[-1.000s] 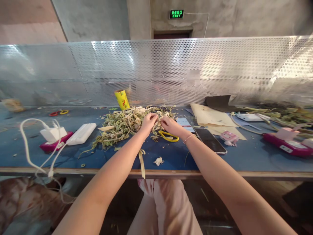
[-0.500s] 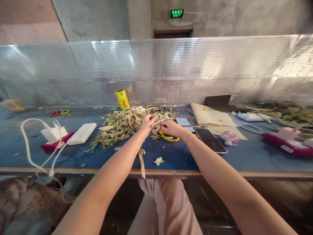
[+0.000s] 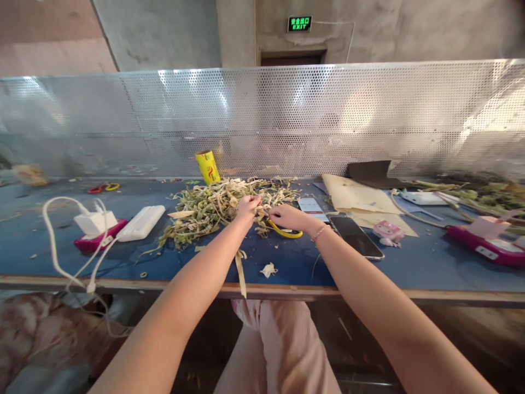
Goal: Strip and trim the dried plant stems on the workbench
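Head view, left hand: the left hand has its fingers pinched together over the right part of the plant pile; whether a bit of plant is between them is too small to tell.
Right hand: the right hand is curled, fingertips drawn together at the pile's right edge, above the yellow-handled scissors; I cannot tell what it grips.
Change: the hands were almost meeting a second ago; now a small gap parts them, and the right hand has come nearer the body. The pile looks the same.
Near edge: the worktop ends in front of the forearms; a flat pale strip reaches over that edge, below the left hand.
Open room: bare blue surface lies between the forearms, broken by a crumpled scrap.
Right of the hands: a lit phone is close by, then a dark phone and a pink case.
Left of the hands: beyond the pile lie a white power bank and a magenta power strip.
Beyond the hands: an upright, slightly tilted yellow tube stands before a perforated metal screen.
Textures: the pile is dry, curled and tangled, green to straw; the power bank is smooth with rounded corners.
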Available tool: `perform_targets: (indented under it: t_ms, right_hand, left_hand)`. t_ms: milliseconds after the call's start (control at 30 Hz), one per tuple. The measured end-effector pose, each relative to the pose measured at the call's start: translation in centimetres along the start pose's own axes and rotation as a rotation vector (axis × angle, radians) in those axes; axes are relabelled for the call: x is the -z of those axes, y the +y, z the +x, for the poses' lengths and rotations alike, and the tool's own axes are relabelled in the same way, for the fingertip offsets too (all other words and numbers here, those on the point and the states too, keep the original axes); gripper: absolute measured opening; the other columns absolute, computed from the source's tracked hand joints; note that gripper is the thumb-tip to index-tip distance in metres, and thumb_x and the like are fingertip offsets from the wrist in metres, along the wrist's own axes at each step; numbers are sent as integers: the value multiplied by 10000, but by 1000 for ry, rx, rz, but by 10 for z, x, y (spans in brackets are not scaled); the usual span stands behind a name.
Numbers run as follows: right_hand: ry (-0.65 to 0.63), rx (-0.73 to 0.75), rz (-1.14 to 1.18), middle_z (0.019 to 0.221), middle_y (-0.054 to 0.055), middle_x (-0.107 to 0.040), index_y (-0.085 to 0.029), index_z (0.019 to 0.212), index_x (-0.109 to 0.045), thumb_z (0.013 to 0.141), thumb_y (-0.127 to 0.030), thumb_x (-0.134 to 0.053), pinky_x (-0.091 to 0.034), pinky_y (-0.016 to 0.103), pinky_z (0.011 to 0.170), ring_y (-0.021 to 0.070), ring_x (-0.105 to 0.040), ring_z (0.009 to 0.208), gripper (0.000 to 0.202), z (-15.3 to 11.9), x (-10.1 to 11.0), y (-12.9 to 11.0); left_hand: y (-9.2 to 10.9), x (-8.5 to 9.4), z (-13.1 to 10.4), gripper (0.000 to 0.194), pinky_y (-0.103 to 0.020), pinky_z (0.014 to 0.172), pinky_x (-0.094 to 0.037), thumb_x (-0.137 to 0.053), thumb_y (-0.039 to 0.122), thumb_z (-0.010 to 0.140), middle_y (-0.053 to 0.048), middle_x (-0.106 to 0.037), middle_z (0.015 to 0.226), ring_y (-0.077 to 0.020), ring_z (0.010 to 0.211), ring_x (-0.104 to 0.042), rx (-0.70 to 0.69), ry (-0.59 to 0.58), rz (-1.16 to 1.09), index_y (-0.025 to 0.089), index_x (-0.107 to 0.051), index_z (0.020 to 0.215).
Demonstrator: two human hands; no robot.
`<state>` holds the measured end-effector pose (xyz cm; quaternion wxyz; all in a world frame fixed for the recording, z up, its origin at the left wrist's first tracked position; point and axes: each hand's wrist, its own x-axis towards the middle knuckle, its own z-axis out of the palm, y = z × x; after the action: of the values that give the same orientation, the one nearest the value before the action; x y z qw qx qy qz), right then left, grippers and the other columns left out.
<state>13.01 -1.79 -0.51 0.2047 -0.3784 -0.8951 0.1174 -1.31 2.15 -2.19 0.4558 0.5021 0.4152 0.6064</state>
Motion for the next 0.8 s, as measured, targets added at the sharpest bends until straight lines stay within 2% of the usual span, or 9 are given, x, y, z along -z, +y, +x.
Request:
perform_targets:
  t_ms: [133,233,300,400,500,600,700,800]
  right_hand:
    - [-73,1,6,486,-47,-343,-177,503,-318,696,-156,-367,-231,217,517,68,-311,489,200,-1,3,-5]
    - [-59,-5,0,482,-49,-340,-178,502,-309,698,-164,-365,-229,216,513,67,-306,488,204,-3,4,-5]
    - [16,-21,16,475,-50,-334,-177,499,-317,696,-169,-371,-231,213,510,65,-300,488,205,-4,4,-3]
    - [202,-103,88,472,-42,-383,-169,510,-392,705,-179,-381,-252,210,513,68,-336,496,196,-3,3,1]
    - [406,-189,182,489,-28,-438,-163,521,-448,716,-230,-422,-274,213,513,75,-376,509,207,-1,4,6]
    - [516,-261,399,524,-16,-501,-164,550,-484,701,-294,-481,-328,216,513,88,-438,519,200,0,7,7]
    - [563,-357,659,573,-6,-558,-171,609,-498,683,-268,-495,-402,226,529,101,-511,536,122,1,8,8]
    - [587,-404,801,592,-8,-574,-177,629,-494,678,-241,-500,-439,232,540,104,-550,556,81,3,6,10]
  left_hand:
    - [1,-6,-2,303,-225,487,-281,-584,176,650,43,-392,393,-62,402,-348,10,8,81,157,-415,399]
    - [6,-7,-5,287,-223,510,-311,-542,159,676,41,-411,410,-66,422,-370,-37,14,151,160,-420,416]
    - [13,-5,-8,248,-220,538,-339,-537,169,683,37,-449,447,-73,457,-408,-131,9,213,160,-441,454]
    - [21,-3,-13,136,-225,598,-388,-550,219,693,21,-541,549,-93,545,-487,-264,-92,312,155,-522,576]
    - [24,-3,-17,110,-243,654,-425,-553,245,702,3,-590,604,-110,606,-541,-255,-183,323,152,-552,645]
    - [23,-6,-18,107,-264,702,-448,-550,243,716,-12,-613,638,-117,644,-572,-241,-246,251,148,-554,669]
    - [20,-6,-13,77,-281,720,-458,-551,204,716,-11,-608,644,-115,636,-579,-228,-204,215,149,-535,666]
    - [16,-5,-8,61,-295,711,-467,-544,171,715,-5,-595,648,-116,615,-581,-213,-115,210,154,-509,668]
